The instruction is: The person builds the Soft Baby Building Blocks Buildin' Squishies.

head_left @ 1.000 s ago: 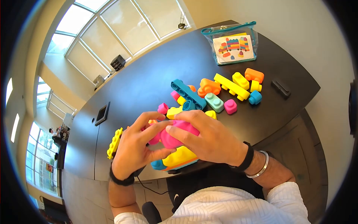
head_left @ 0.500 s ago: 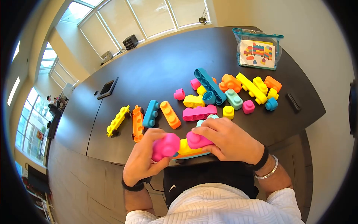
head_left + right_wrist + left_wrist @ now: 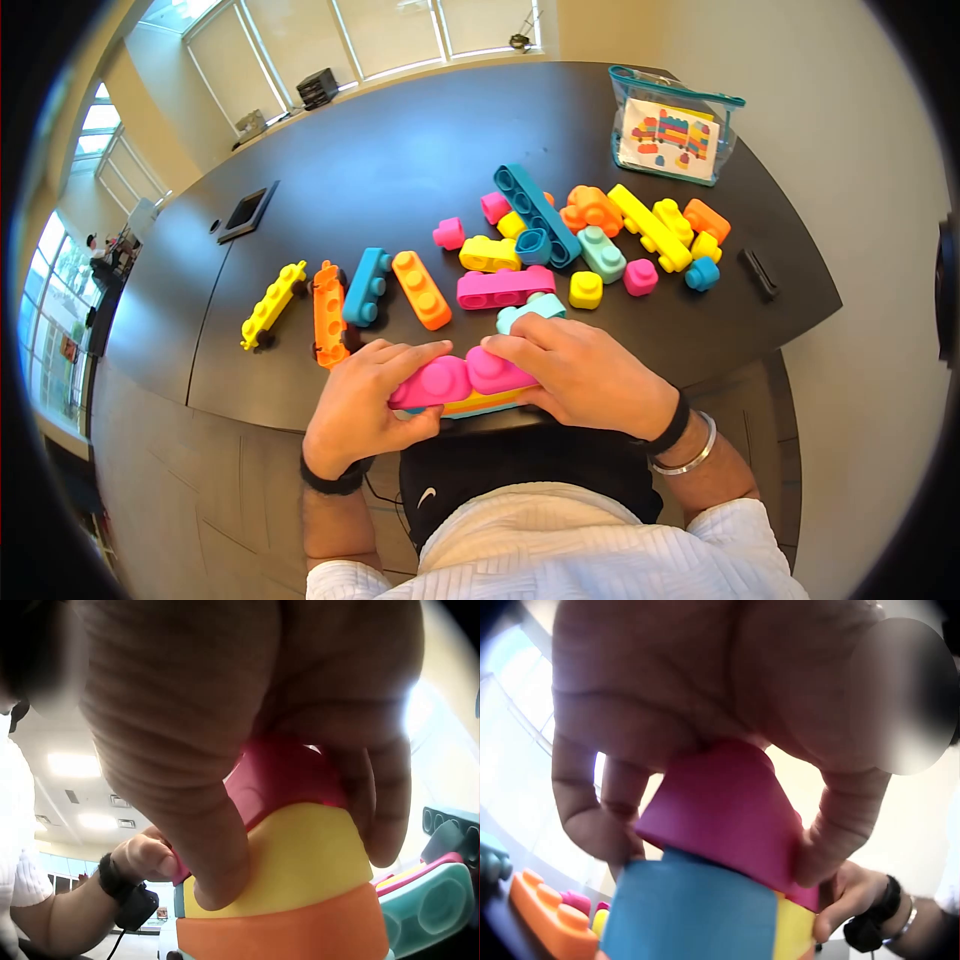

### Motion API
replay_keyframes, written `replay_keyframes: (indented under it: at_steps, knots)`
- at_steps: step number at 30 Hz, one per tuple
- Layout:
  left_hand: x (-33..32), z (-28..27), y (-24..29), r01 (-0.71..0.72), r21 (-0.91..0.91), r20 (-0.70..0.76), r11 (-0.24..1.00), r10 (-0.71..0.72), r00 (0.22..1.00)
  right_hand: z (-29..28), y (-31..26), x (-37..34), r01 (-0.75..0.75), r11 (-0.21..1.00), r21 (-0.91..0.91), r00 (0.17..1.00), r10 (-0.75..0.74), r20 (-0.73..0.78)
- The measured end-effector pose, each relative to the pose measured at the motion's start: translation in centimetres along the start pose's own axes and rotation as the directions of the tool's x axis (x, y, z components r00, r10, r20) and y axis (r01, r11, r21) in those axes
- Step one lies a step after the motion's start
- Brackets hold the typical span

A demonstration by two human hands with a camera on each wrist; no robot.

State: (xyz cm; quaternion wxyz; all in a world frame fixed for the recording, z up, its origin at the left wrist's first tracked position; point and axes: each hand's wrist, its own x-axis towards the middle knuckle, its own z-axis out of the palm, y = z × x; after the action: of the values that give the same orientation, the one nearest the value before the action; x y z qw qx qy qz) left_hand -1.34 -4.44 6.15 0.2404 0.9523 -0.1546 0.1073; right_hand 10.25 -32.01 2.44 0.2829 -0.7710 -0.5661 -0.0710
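Observation:
My left hand (image 3: 365, 410) grips a pink building block (image 3: 430, 383) between thumb and fingers. In the left wrist view that block sits tilted over a blue block (image 3: 690, 907), one edge raised above it. A second pink block (image 3: 497, 370) is pinched by my right hand (image 3: 600, 385), end to end with the first. From the right wrist, it rests on a curved yellow block (image 3: 311, 859), whose side the thumb touches. An orange layer (image 3: 285, 934) lies under the yellow. This layered stack stands at the table's near edge, partly hidden by both hands.
Left of the stack lie a yellow wheeled base (image 3: 273, 305), an orange wheeled base (image 3: 329, 312), a blue block (image 3: 367, 287) and an orange block (image 3: 422, 290). Behind it are a long pink block (image 3: 505, 288) and several loose blocks. A clear bag (image 3: 670, 140) stands farther back.
The hands first came apart, each with a pink block. Since then the left hand has brought its block down onto the stack, beside the right hand's block.

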Motion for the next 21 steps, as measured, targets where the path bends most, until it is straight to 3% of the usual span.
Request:
replay_keyframes:
  at_steps: [6, 9, 11, 15, 17, 21]
  knots:
    - [-0.1, 0.9, 0.0, 0.083, 0.092, -0.039, 0.992, -0.08, 0.996, 0.5, -0.6, -0.1, -0.026, 0.992, -0.126, 1.0, 0.028, 0.01]
    - [-0.3, 1.2, 0.5, 0.142, 0.237, -0.048, 0.961, -0.135, 0.99, 0.6, -0.7, -0.2, -0.04, 0.982, -0.185, 0.999, 0.045, 0.023]
    - [-0.1, 1.5, 0.9, -0.004, 0.465, -0.186, 0.885, 0.103, 0.977, 0.6, -0.8, -0.2, -0.036, 0.98, -0.196, 0.999, 0.039, 0.012]
    - [0.3, 1.9, 1.5, -0.009, 0.504, -0.172, 0.864, 0.111, 0.979, 0.7, -0.7, -0.1, -0.042, 0.983, -0.181, 0.999, 0.044, 0.005]
    - [0.3, 2.6, 0.8, -0.04, 0.269, -0.149, 0.962, 0.082, 0.985, 0.8, -0.7, 0.0, -0.033, 0.988, -0.15, 0.999, 0.033, -0.004]
    - [0.3, 2.5, 1.1, 0.026, 0.33, -0.066, 0.944, -0.004, 0.998, 0.6, -1.1, 0.1, -0.058, 0.982, -0.179, 0.998, 0.061, 0.012]
